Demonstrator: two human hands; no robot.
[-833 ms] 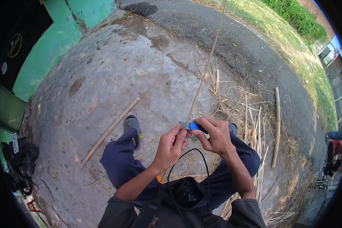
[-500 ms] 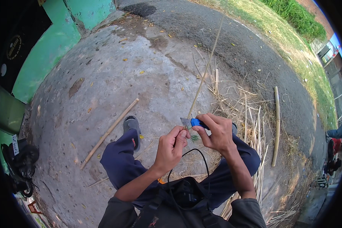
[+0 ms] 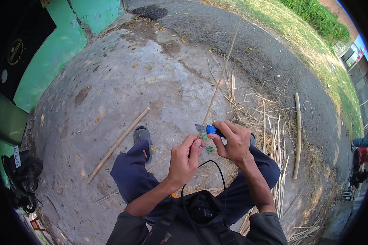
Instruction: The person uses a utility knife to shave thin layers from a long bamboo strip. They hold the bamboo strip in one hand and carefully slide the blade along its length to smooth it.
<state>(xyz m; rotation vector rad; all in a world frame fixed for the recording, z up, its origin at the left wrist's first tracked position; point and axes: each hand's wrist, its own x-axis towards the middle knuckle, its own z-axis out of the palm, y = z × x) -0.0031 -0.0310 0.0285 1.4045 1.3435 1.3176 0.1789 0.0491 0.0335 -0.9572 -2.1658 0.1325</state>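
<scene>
Between my knees, my left hand (image 3: 185, 159) pinches the near end of a long thin bamboo strip (image 3: 219, 83), which runs away from me up over the pavement. My right hand (image 3: 235, 142) is wrapped round the blue handle of a utility knife (image 3: 212, 130). The knife's grey blade points left and lies against or just over the strip, close beyond my left fingertips. Whether the edge is in the strip I cannot tell. My right palm hides most of the handle.
On the concrete to my left lies a bamboo pole (image 3: 118, 144); another pole (image 3: 297, 136) lies at the right. Cut strips (image 3: 279, 163) and thin shavings (image 3: 255, 107) are heaped beside my right leg. A black cable (image 3: 210, 161) loops up from my chest. A green wall (image 3: 49, 77) stands far left.
The knife blade has tilted slightly and shifted a little toward my right. My left hand stays nearly in place on the strip.
</scene>
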